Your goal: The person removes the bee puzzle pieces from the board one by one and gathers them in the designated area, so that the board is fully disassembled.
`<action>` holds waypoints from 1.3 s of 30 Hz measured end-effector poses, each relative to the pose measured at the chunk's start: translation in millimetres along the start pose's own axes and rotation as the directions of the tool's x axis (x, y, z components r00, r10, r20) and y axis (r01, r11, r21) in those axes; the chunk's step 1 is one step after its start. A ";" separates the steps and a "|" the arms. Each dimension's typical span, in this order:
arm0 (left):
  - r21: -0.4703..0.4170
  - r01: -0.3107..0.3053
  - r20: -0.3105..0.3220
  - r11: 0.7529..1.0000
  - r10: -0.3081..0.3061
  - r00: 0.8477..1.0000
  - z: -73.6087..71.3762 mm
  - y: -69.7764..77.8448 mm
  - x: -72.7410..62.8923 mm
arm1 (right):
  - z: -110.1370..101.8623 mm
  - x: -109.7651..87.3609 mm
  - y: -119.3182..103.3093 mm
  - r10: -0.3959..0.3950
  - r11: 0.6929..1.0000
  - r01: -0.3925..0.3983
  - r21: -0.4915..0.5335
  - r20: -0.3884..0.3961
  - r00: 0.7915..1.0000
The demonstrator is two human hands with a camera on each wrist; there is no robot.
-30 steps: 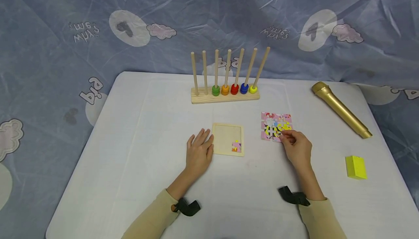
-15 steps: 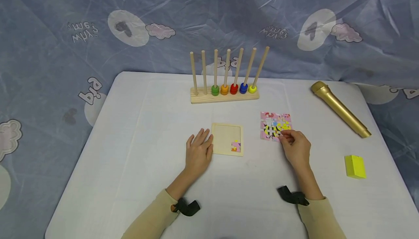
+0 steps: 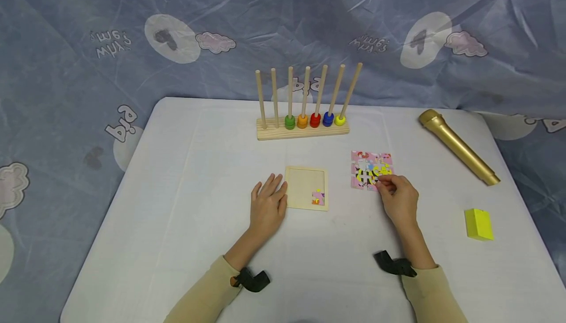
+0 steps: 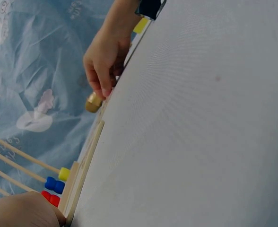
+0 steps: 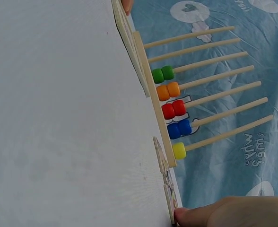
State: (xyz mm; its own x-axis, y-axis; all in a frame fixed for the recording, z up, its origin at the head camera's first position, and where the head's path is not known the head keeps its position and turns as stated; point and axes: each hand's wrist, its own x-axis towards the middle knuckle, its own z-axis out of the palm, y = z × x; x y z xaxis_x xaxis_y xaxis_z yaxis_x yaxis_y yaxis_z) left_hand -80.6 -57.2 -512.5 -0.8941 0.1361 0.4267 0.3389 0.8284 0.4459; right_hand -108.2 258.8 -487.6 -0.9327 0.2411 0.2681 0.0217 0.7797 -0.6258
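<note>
My left hand (image 3: pixel 266 210) lies palm down on the table, fingers spread, with fingertips at the left edge of a shallow wooden puzzle tray (image 3: pixel 301 183). One pink and yellow puzzle piece (image 3: pixel 318 198) sits in the tray's lower right corner. To the right, a pink jigsaw with a yellow and black picture (image 3: pixel 371 159) lies on the cloth. Thumb and index finger of my right hand (image 3: pixel 401 201) pinch a puzzle piece at its lower right corner, mostly hidden by the fingers. In the right wrist view, the thumb (image 5: pixel 191 217) is right at the jigsaw's edge (image 5: pixel 161 158).
A wooden peg stand (image 3: pixel 305 133) with coloured beads on several pegs stands behind the tray. Far right lie a golden microphone (image 3: pixel 460 147) and, nearer, a yellow block (image 3: pixel 479 224). A patterned blue-grey cloth (image 3: pixel 265 23) hangs behind the white table (image 3: pixel 199 175).
</note>
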 end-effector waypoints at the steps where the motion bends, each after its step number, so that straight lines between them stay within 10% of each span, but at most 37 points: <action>1: 0.000 0.004 0.008 1.000 -0.004 1.000 -0.2 -0.1 0.1 | 0.1 0.1 -0.4 -0.002 1.000 0.002 0.001 -0.002 1.000; 28: -0.008 0.013 0.033 1.000 -0.013 0.999 -2.8 0.2 1.0 | -0.7 -0.3 -13.0 -0.027 0.996 0.034 0.088 -0.080 0.996; 39: 0.002 0.025 0.049 1.000 -0.025 0.998 -3.0 0.6 0.7 | 28.4 -24.4 -64.5 -0.254 0.957 0.215 0.192 0.208 0.944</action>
State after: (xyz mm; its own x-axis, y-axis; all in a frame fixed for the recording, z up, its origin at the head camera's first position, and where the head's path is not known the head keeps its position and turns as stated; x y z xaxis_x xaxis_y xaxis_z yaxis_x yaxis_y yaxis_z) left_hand -80.2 -58.2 -509.5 -0.9155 0.1422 0.3763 0.3162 0.8326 0.4547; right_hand -97.1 186.2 -474.5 -0.9614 -0.0910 0.2596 -0.2493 0.6876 -0.6820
